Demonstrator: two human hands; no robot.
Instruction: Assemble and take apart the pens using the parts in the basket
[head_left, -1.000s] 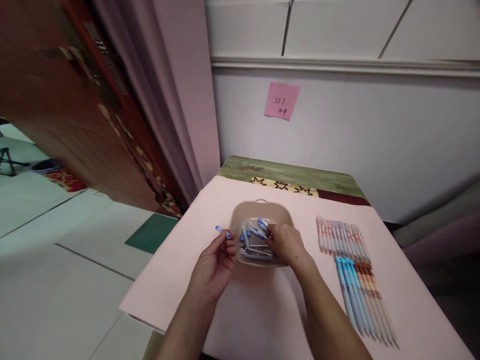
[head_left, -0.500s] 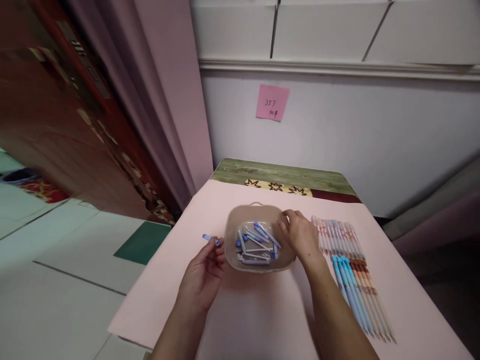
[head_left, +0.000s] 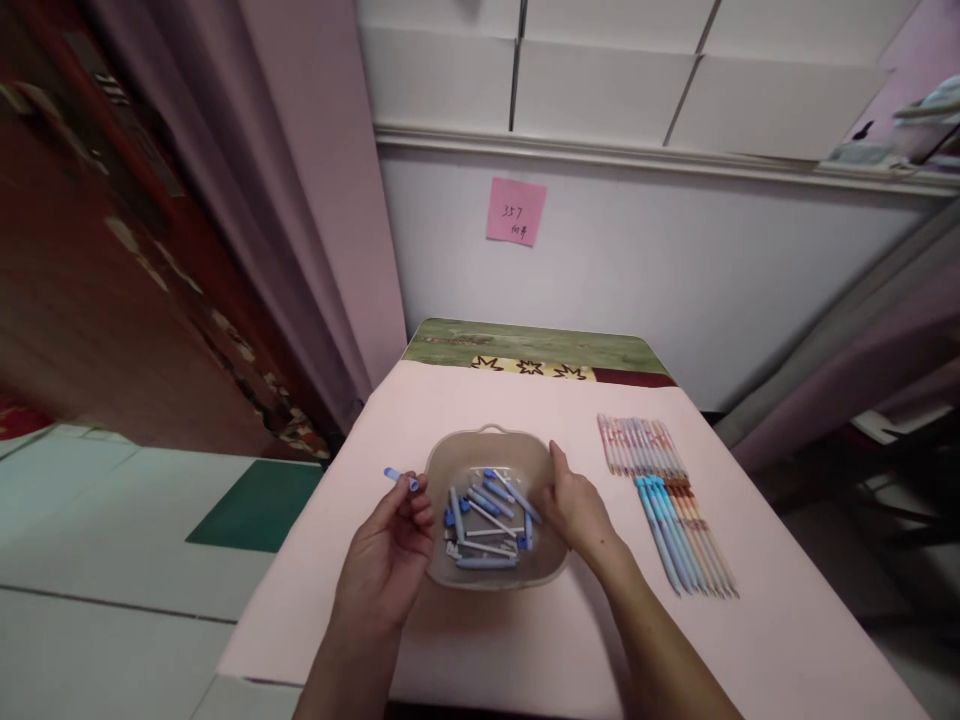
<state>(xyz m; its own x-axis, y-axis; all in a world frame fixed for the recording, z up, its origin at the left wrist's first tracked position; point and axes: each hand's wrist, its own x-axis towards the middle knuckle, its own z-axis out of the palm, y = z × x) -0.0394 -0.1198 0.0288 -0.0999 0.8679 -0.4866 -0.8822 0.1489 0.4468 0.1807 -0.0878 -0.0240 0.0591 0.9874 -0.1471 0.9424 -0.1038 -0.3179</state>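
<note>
My left hand [head_left: 390,535] pinches a small blue pen part [head_left: 400,479] between thumb and fingers, just left of a beige basket [head_left: 480,445]. Inside the basket lie several blue pen barrels [head_left: 486,563], white thin sticks [head_left: 491,517] and small dark blue pieces. My right hand [head_left: 581,505] holds the basket's right wall, fingers on the rim and partly inside. Right of it, a row of pink and white pens [head_left: 641,447] lies above a row of blue pens [head_left: 667,540] and brown-topped pens [head_left: 705,545].
A pink cloth [head_left: 360,440] covers the table, whose green wooden end [head_left: 540,345] shows at the back. A pink note [head_left: 516,211] is stuck on the wall. A brown door [head_left: 150,250] and purple curtain stand at left.
The camera view has shifted to the right. My right hand has moved lower along the basket's right side. My left hand still holds the blue part.
</note>
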